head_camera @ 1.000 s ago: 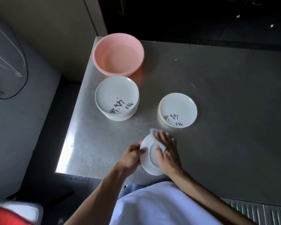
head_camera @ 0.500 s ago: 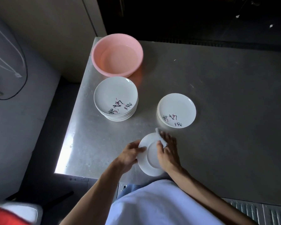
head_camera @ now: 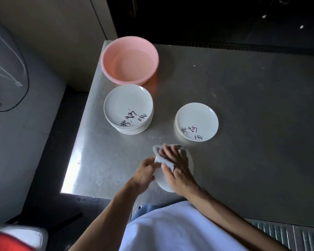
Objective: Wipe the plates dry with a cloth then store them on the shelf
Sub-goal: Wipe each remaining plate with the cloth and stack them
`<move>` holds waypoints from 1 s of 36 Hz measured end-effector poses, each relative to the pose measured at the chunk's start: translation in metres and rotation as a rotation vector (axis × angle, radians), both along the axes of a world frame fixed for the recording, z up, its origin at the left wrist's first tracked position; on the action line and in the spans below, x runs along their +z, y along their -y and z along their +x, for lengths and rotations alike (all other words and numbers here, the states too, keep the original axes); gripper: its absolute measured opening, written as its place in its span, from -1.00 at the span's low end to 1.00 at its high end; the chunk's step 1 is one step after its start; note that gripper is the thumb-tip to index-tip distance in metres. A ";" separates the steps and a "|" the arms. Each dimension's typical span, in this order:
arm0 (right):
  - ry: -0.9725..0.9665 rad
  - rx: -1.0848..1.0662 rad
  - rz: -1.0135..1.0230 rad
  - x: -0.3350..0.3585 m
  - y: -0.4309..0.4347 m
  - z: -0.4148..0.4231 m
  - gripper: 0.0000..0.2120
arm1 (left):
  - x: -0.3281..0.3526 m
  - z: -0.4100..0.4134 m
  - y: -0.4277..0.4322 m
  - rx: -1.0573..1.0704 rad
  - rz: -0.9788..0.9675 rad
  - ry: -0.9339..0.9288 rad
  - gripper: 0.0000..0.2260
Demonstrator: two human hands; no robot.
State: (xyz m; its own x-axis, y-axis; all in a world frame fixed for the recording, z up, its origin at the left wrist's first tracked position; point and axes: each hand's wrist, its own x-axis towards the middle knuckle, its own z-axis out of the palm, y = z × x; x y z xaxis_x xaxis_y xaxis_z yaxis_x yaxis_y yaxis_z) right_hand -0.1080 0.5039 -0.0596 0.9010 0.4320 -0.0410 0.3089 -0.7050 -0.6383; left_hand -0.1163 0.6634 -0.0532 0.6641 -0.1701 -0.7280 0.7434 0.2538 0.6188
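Hands sit close together at the near edge of the steel table (head_camera: 243, 105), both busy with one plate (head_camera: 161, 179). The left hand (head_camera: 145, 171) curls round the plate's left rim and holds it tilted up off the surface. The right hand (head_camera: 178, 167) lies flat with fingers spread, pressing the grey cloth (head_camera: 157, 150) against the plate.

A second ago the cloth only peeked out at the far rim and most of the plate showed bare. Now the cloth is drawn across the upper half under the palm, so I'd say the wiping stroke is sweeping over this side.

Further out, a short stack (head_camera: 196, 122) sits to the right and a tall stack (head_camera: 128, 105) to the left. The tall stack is just in front of the pink basin (head_camera: 130, 60). My guess is that the tall one still waits for drying, so storing is a long way off. No shelf is in sight.
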 end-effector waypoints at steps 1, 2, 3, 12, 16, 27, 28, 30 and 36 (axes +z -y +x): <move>0.050 0.095 0.002 0.001 0.001 -0.001 -0.53 | 0.001 0.000 -0.001 -0.027 0.007 0.016 -0.66; 0.096 0.143 -0.019 -0.001 0.002 0.000 -0.53 | 0.000 -0.001 -0.003 -0.030 0.003 0.017 -0.68; 0.110 0.120 -0.054 -0.003 0.004 0.002 -0.53 | 0.000 -0.001 -0.005 -0.019 -0.011 0.004 -0.70; -0.015 -0.090 -0.061 -0.011 0.010 0.003 -0.49 | 0.000 -0.004 0.001 0.000 -0.051 -0.031 -0.66; 0.092 0.068 -0.061 -0.009 0.011 -0.001 -0.52 | 0.001 -0.007 0.004 0.071 -0.118 -0.002 -0.79; 0.123 0.116 0.023 0.006 -0.002 -0.002 -0.54 | 0.007 -0.009 0.000 0.021 -0.037 0.030 -0.67; 0.162 0.161 0.016 0.005 0.000 -0.003 -0.55 | 0.007 -0.009 -0.002 0.018 -0.032 0.036 -0.69; 0.148 0.072 -0.035 -0.001 0.008 0.000 -0.55 | 0.007 -0.008 -0.003 0.053 -0.053 0.008 -0.73; -0.269 -0.266 -0.185 -0.014 0.023 -0.001 -0.35 | 0.013 -0.006 0.005 0.177 -0.068 0.010 -0.72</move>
